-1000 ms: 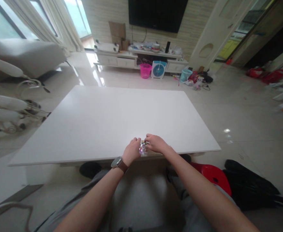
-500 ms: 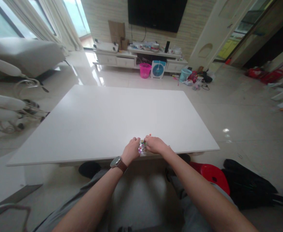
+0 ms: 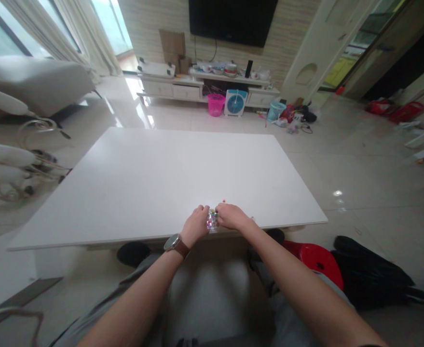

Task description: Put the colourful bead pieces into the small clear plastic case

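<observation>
At the near edge of the white table (image 3: 183, 168), a small clear, shiny packet with colourful bits (image 3: 212, 220) lies between my two hands. My left hand (image 3: 196, 222), with a watch (image 3: 172, 242) on its wrist, is closed on the packet's left side. Curled fingers of my right hand (image 3: 231, 216) press together at its right side; their tips are partly hidden. A tiny orange-red piece (image 3: 224, 201) shows just beyond the right knuckles. Whether the packet is a bag or a box I cannot tell.
A red stool (image 3: 320, 265) and a black bag (image 3: 371, 274) are on the floor at my right. White-padded metal chairs (image 3: 7, 154) stand at the left. Beyond the table are a pink basket (image 3: 216, 105), a blue-and-white fan (image 3: 235, 102) and a TV cabinet (image 3: 161, 89).
The whole view has shifted very slightly. Both hands stay at the packet, with hardly any visible movement of the fingers.
</observation>
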Demonstrator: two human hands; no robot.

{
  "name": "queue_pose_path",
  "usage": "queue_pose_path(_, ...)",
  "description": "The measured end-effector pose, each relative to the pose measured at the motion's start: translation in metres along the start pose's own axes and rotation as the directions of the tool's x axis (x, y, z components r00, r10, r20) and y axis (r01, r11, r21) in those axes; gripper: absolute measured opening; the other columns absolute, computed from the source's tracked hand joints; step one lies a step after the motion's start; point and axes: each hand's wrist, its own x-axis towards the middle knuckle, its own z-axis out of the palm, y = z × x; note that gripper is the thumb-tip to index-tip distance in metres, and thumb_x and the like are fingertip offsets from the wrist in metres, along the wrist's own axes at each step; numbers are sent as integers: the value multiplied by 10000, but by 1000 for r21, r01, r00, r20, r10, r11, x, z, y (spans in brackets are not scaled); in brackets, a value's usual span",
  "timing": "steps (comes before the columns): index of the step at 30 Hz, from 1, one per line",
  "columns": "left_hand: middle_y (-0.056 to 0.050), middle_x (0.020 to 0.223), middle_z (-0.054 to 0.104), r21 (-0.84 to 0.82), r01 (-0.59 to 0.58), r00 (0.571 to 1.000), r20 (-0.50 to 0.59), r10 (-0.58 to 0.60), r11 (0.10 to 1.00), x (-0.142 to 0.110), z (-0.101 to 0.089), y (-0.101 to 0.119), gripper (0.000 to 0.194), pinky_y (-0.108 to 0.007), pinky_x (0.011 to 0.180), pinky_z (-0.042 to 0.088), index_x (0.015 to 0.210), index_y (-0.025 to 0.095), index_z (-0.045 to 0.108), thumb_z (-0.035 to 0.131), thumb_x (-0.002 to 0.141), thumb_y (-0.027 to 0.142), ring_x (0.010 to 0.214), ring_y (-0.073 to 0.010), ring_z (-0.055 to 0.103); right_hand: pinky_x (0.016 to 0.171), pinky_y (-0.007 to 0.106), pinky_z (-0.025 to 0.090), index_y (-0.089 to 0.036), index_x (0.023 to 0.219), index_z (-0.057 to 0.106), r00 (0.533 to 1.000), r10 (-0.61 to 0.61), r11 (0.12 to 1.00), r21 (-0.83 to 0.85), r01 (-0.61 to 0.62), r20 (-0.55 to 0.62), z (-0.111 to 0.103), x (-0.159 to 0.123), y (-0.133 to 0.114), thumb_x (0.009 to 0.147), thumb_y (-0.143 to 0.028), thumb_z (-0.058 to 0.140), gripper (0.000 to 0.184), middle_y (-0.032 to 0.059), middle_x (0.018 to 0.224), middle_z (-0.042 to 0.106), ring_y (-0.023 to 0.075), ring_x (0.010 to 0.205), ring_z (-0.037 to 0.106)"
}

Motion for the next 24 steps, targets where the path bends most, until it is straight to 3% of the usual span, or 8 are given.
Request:
queue_pose_path(10,-117,1104,576,4,-17,1000,-19,17,1000,-1,0,0,220,-342,825,457,1069,207,495,559,864,160,983,-239,567,790,277,449,-199,1074,682,984,35,996,91,-19,-172,1,3,0,952,-267,558,187,79,1102,697,196,947,658)
queue_pose_path(16,-117,1113,580,-9,-17,1000,-19,17,1000,-1,-1,0,238,-347,849,466,1079,209,495,571,859,162,1004,-241,571,780,279,443,-201,1026,687,978,101,990,114,-81,-181,9,12,-5,963,-299,560,173,77,1089,697,197,946,650)
queue_pose_path(24,-111,1116,574,5,-22,1000,-19,22,1000,-2,-1,1,275,-344,860,462,1084,208,486,589,835,154,1028,-244,567,787,275,448,-231,1079,680,985,42,999,39,-36,-166,4,10,-3,923,-203,547,207,45,1093,684,189,962,655)
